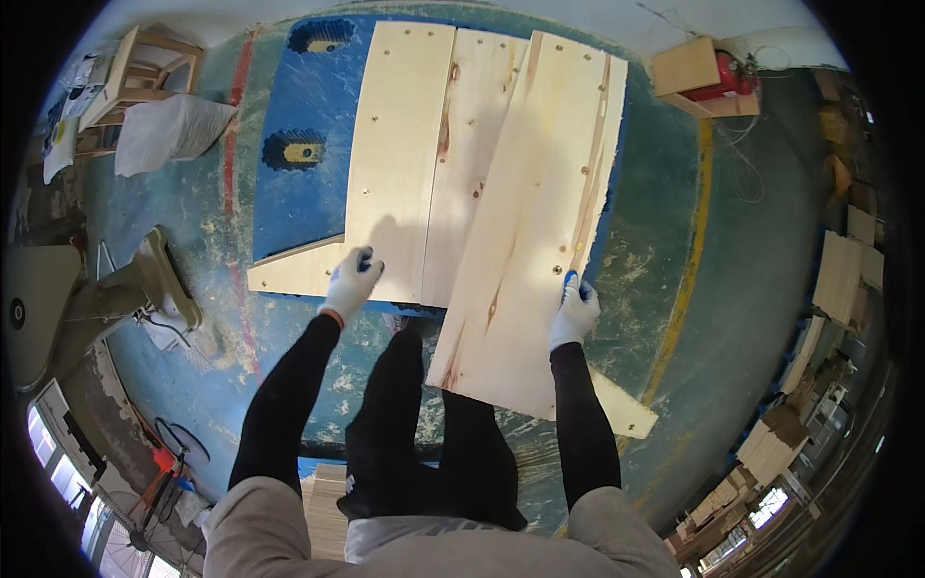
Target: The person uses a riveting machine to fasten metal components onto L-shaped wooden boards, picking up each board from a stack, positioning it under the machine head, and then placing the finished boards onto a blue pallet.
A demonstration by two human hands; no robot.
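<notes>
A long pale wooden panel (525,212) with knots and small round metal inserts lies slanted over other boards. My right hand (575,315), in a white glove with blue fingertips, is closed on its right edge, thumb on top. The gloved left hand (355,280) hovers over the lower left corner of a flat board (400,144), fingers curled in; whatever is in them is hidden. A middle board (467,135) shows partly beneath the slanted panel. A narrow angled piece (299,270) sticks out to the left, and another end piece (621,405) shows at lower right.
Under the boards is a blue platform (308,212) with dark-edged cutouts. At far right stands a wooden box holding a red fire extinguisher (721,77). A grey machine stand (145,284) is at left, near a white sack (169,130). Stacked boards (838,279) line the right side.
</notes>
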